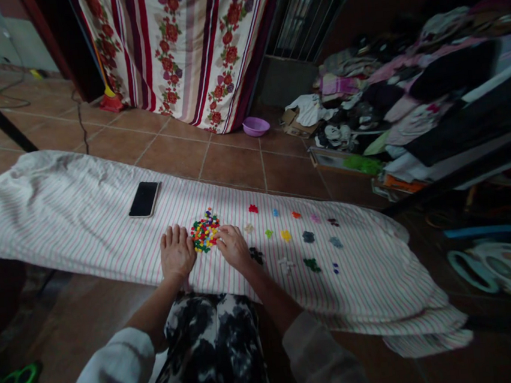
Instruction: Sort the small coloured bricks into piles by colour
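OK, from my end via head cam: the mixed pile (205, 231) of tiny pcs sits on the striped cloth (367, 277) btwn my hands, just L of my R fingertips & just R of my L hand (178, 253). Its long axis runs roughly near-to-far, w/ the far end tapering. My R hand (234, 246) is nearer, fingertips at the pile's R edge, drawn in narrow; can't tell if they've got a pc. L hand's palm-down, fingers out straight & close together, no pc visible in it. Count: 1 mixed pile, pcs too small/overlapped to number; 14 sorted clusters off to the R in 3 rows. Far row = 5: red (253, 208), light blue (275, 212), orange (296, 214), pink (315, 218), maroon (333, 222). Mid row = 5: beige (249, 228), lime (269, 233), yellow (285, 235), dk grey (308, 236), grey-blue (336, 242). Near row = 4: black (256, 255) by my R wrist, partly hidden, then white (286, 265), dk green (312, 265), dk blue (336, 267). Also 1 phone (145, 199), flat, beyond my L hand & slightly L.
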{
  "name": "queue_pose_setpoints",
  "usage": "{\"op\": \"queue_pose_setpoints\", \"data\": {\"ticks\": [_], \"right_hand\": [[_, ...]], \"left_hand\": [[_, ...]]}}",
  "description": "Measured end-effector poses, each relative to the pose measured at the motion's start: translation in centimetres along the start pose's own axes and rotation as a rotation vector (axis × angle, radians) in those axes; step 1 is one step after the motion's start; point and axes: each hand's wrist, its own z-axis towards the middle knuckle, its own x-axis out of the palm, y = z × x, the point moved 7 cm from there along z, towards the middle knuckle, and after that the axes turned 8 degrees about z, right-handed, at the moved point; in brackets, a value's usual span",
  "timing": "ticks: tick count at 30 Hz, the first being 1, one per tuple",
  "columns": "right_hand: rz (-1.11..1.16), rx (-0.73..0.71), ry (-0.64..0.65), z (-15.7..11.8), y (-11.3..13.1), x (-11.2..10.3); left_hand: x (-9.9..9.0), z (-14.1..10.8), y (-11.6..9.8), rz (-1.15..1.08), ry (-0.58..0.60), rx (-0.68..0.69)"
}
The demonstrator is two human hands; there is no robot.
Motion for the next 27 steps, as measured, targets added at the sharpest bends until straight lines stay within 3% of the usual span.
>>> {"op": "queue_pose_setpoints", "data": {"ticks": [13,21,27], "right_hand": [[-0.094,0.046,0.109,1.3,-0.3,1.2],[0.014,0.054,0.021,1.3,-1.0,1.5],[0.123,0.037,-0.043,1.3,-1.1,0.5]], "left_hand": [[0.2,0.0,0.1,0.01,-0.007,0.008],[0.2,0.0,0.0,0.03,-0.015,0.008],[0.4,-0.1,0.0,0.041,-0.019,0.019]]}}
